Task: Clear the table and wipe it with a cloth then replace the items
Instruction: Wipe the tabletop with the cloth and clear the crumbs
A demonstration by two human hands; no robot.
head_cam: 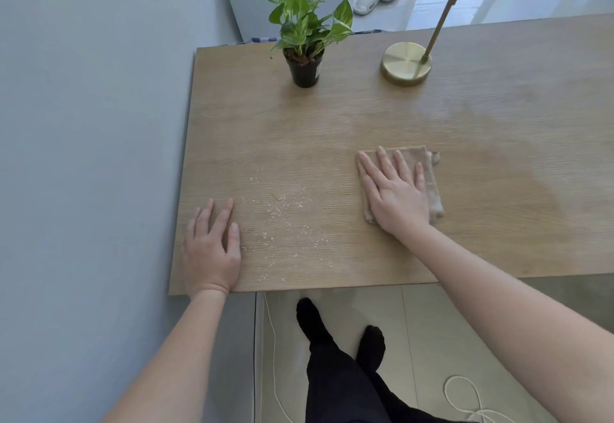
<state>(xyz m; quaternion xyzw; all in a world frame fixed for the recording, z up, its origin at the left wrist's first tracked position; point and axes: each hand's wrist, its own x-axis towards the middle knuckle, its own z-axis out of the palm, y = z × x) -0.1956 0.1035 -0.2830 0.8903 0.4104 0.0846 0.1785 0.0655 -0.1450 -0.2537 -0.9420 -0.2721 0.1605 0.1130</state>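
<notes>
— Cloth (pixel 432 183) sits folded at centre right of the frame, flat on the desk (pixel 332 130), with the right hand (pixel 397 196) spread open on top of it, fingers splayed, pressing it down rather than gripping. Why flat like that?

— A flat palm loads the whole fold, so I judge it is set for wiping strokes. The left hand (pixel 209 249) lies open and empty at the lower left, palm on the desk by its near corner; it looks like a brace for leaning in.

— And the mess?

— Pale crumbs (pixel 282 223) are scattered between the two hands, lower centre of the frame, near the front edge.

— So a sweep leftward?

— Likely, though the left hand sits just past the crumbs, and the desk's left edge and front edge are both close; a hard push could send crumbs onto the floor.

— Is the desk cleared?

— Not fully. A potted plant (pixel 304 70) stands at upper centre and a brass lamp base (pixel 406 63) at upper right, both well apart from the cloth. The wide middle band between them and the hands is open for strokes; behind them the cloth would have to go around.
</notes>
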